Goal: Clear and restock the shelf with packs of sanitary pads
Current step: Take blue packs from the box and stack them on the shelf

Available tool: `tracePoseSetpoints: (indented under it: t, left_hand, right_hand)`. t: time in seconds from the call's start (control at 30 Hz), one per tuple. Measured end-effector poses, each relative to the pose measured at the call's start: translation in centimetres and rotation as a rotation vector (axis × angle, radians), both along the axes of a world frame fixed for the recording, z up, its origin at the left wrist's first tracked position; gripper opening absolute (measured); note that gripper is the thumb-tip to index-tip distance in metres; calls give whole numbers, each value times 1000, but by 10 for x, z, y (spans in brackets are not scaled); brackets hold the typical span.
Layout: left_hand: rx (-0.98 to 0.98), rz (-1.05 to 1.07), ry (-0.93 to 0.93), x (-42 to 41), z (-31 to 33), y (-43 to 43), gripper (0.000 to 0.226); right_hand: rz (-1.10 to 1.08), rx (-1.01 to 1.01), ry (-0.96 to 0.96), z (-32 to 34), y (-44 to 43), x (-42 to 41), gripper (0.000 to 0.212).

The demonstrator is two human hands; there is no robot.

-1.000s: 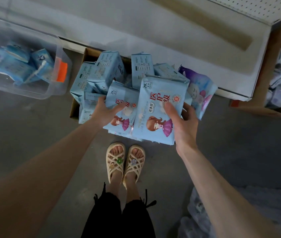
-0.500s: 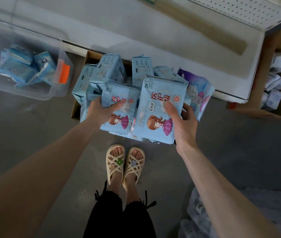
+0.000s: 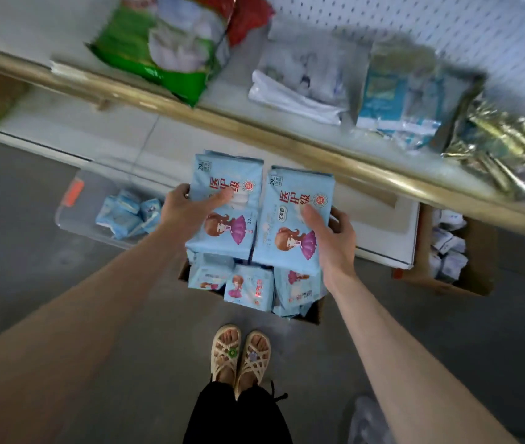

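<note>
I hold two light-blue pad packs side by side in the air. My left hand (image 3: 187, 209) grips the left pack (image 3: 226, 200), thumb across its front. My right hand (image 3: 331, 241) grips the right pack (image 3: 296, 216) the same way. Both packs hang above a cardboard box (image 3: 314, 310) on the floor, filled with several more blue packs (image 3: 248, 288). In front of them runs a white shelf with a gold front rail (image 3: 287, 137). A lower white shelf (image 3: 120, 136) lies beneath it.
The upper shelf carries a green bag (image 3: 158, 49), white packets (image 3: 296, 94), a teal pack (image 3: 399, 104) and shiny gold wrappers (image 3: 504, 139). A clear bin (image 3: 72, 216) with blue packs sits left. Another cardboard box (image 3: 476, 277) stands right. My sandalled feet (image 3: 240, 354) are on grey floor.
Both hands have lifted their packs up out of the box, and the view has tilted upward, bringing the stocked upper shelf into sight.
</note>
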State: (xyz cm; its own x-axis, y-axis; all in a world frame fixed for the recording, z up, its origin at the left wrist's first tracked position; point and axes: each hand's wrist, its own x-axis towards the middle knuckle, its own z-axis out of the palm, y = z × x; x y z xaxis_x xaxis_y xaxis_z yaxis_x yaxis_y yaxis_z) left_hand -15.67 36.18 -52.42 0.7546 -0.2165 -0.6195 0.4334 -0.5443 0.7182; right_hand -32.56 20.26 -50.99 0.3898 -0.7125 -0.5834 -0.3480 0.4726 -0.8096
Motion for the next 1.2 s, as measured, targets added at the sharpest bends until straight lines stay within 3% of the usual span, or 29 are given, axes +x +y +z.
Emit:
tracePoseSetpoints:
  t: [0.1, 0.2, 0.3, 0.47, 0.63, 0.77, 0.9, 1.0, 1.2]
  left_hand:
    - [-108, 32, -84, 15, 84, -7, 51]
    - [-211, 62, -148, 26, 157, -13, 50]
    - [-298, 99, -227, 29, 237, -12, 58]
    - [-453, 103, -337, 42, 338, -6, 69]
    - [-484, 172, -508, 58, 419, 11, 55]
    - [-511, 174, -574, 84, 459, 20, 71]
    - [-538, 160, -610, 121, 476, 35, 56]
    - [-578, 116, -635, 159, 481, 53, 62]
    - [-601, 23, -629, 259, 488, 94, 48]
  right_hand:
    - [39, -74, -60, 69, -8, 17, 54]
    - [61, -158, -139, 137, -18, 35, 43]
    - [46, -241, -219, 211, -24, 49, 53]
    - [59, -315, -385, 304, -25, 76, 47]
    - [102, -408, -505, 387, -17, 100, 45]
    - [112, -434, -605, 435, -3, 126, 41]
    - [116, -460, -649, 456, 11, 159, 43]
    - [82, -492, -665, 464, 27, 194, 43]
    - [-29, -462, -702, 465, 82, 283, 35]
